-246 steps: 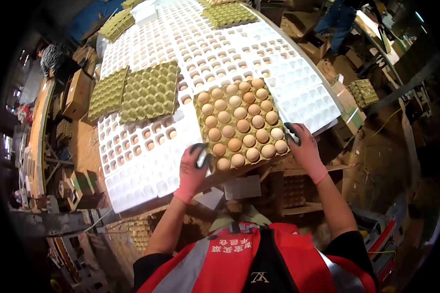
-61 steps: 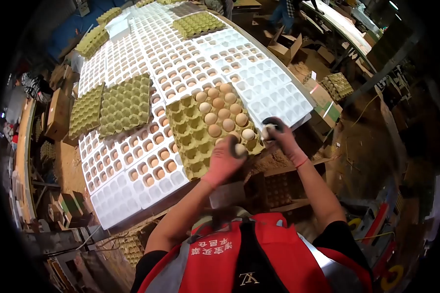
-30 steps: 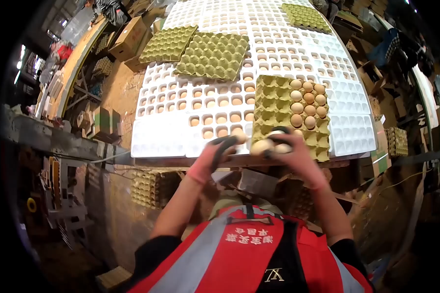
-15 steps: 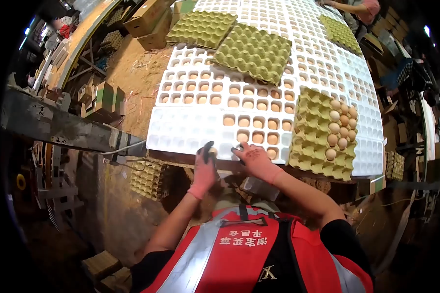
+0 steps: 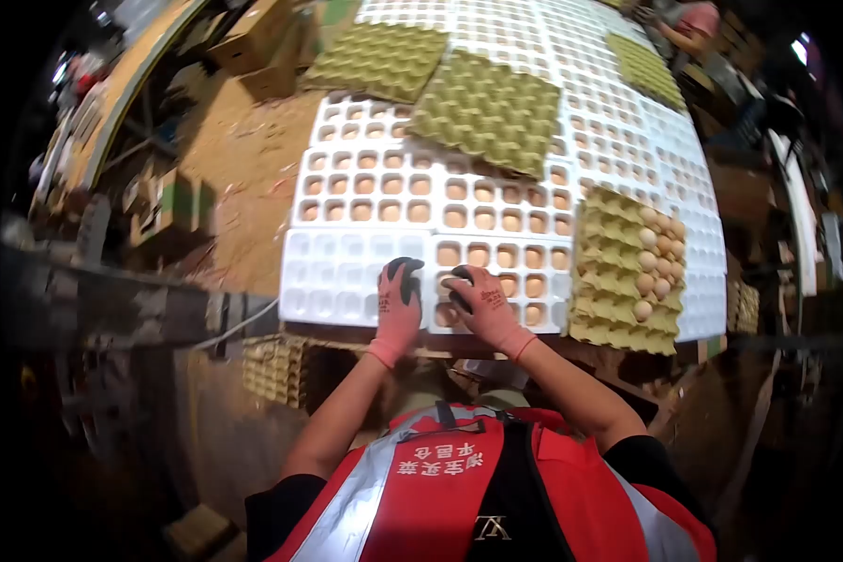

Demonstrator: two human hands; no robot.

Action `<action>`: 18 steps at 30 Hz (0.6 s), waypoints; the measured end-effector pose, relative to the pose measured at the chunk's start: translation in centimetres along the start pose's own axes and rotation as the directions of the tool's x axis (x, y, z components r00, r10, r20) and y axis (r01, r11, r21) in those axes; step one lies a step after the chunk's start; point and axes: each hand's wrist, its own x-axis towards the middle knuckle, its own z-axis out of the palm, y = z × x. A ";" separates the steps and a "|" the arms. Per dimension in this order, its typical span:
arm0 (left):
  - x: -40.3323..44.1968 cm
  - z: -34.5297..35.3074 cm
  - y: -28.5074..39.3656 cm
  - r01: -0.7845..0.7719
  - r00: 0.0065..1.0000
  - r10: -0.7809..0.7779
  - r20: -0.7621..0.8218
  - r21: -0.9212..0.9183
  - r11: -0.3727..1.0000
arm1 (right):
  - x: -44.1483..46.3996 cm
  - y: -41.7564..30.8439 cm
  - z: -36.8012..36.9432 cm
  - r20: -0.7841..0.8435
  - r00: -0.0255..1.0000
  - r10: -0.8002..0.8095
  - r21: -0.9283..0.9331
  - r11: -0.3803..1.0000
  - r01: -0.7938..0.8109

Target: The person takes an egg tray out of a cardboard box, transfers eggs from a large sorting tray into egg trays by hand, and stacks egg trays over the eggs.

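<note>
My left hand (image 5: 400, 302), in a pink glove with dark fingertips, rests over the seam between two white foam egg trays. Its fingers bend loosely, thumb apart, and no egg shows between them. The left foam tray (image 5: 351, 274) has bare cells. Over the left columns of the right foam tray (image 5: 551, 288) is my right hand (image 5: 479, 302), gloved alike. Its fingertips curl around an egg (image 5: 446, 284) in a left-hand cell; the palm hides part of the cells. Other eggs (image 5: 507, 255) fill the visible cells around it.
A yellow-green pulp tray (image 5: 601, 272) with several eggs (image 5: 663, 265) stands to the right. Two more pulp trays (image 5: 487, 108) lie on the filled foam trays behind. A co-worker (image 5: 693, 28) stands at the far right. Stacked pulp trays (image 5: 273, 367) sit below the table's left edge.
Eggs now sit in the right foam tray's left column, where cells were bare. The egg seen at my left hand no longer shows there. Both hands have moved farther over the trays.
</note>
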 end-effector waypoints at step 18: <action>-2.7 27.0 26.3 -0.840 0.470 0.546 0.693 0.161 0.518 | -18.8 20.1 -29.9 -0.245 0.906 0.346 -0.544 0.724 -0.423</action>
